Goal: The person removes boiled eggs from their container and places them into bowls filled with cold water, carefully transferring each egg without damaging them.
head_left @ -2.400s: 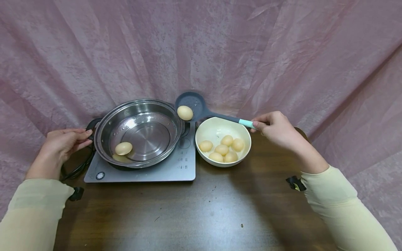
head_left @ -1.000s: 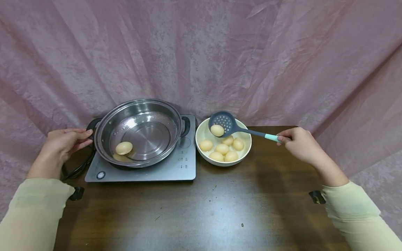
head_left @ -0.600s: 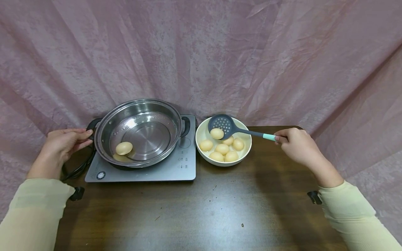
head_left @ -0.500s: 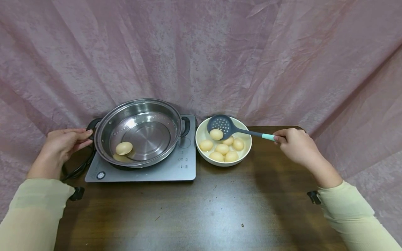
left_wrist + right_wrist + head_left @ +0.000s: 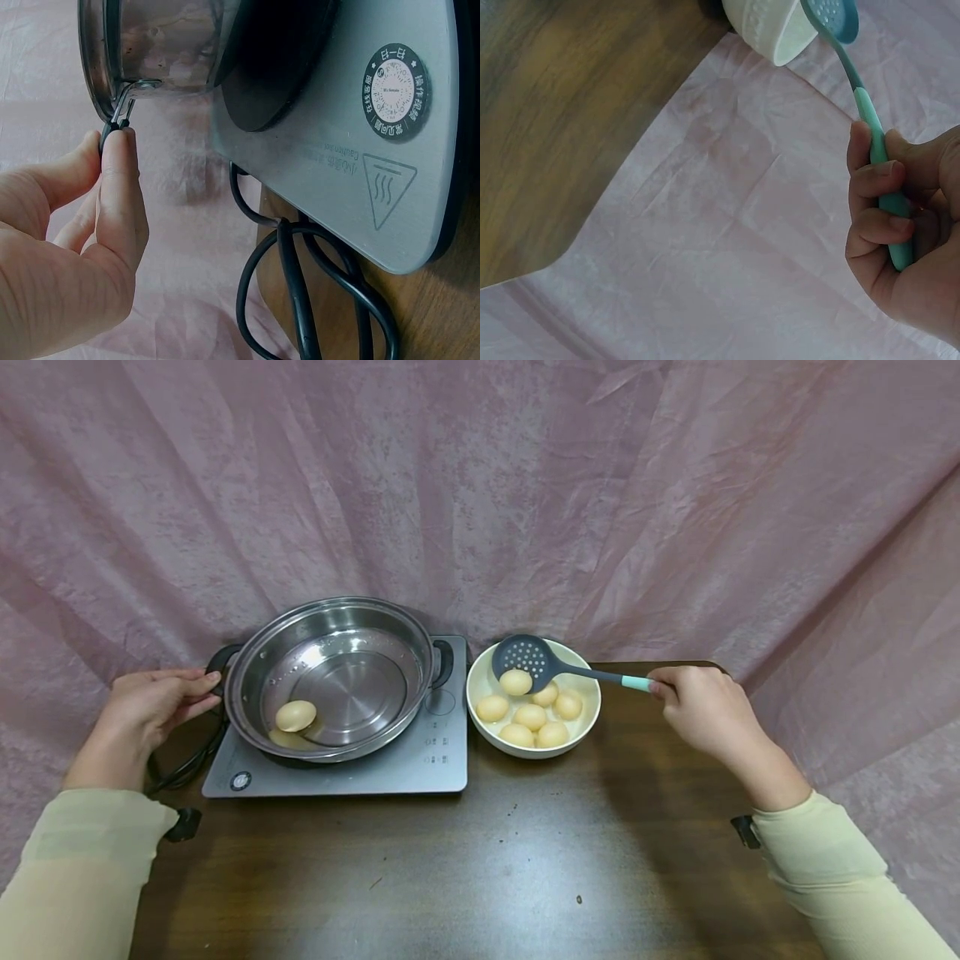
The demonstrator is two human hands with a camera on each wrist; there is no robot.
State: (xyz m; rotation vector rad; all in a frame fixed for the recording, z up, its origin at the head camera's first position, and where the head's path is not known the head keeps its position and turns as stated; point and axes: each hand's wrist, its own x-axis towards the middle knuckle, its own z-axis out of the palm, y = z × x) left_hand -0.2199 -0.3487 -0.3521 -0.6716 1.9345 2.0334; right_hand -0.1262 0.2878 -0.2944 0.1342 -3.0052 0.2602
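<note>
My right hand (image 5: 705,706) grips the mint-green handle of a grey slotted skimmer (image 5: 525,656). The skimmer's head is tilted over a cream bowl (image 5: 480,681), with one egg (image 5: 515,682) at its lower edge. Several more eggs (image 5: 531,717) lie in the bowl below. My left hand (image 5: 153,702) pinches the black side handle of a steel pan (image 5: 330,608); the left wrist view shows thumb and fingers on that handle (image 5: 112,135). The pan holds clear water and a single egg (image 5: 296,716) near its left front. In the right wrist view, curled fingers wrap the skimmer handle (image 5: 881,161).
The pan stands on a silver induction cooker (image 5: 405,777), directly left of the bowl. A black cable (image 5: 300,292) loops beside the cooker's left side. All rest on a dark wooden table (image 5: 480,877), with a pink curtain (image 5: 480,502) hanging behind it.
The skimmer carried its egg from the pan's right rim rightward to over the bowl. Since then it has shifted slightly left, its head tilting. My left hand stays on the pan handle.
</note>
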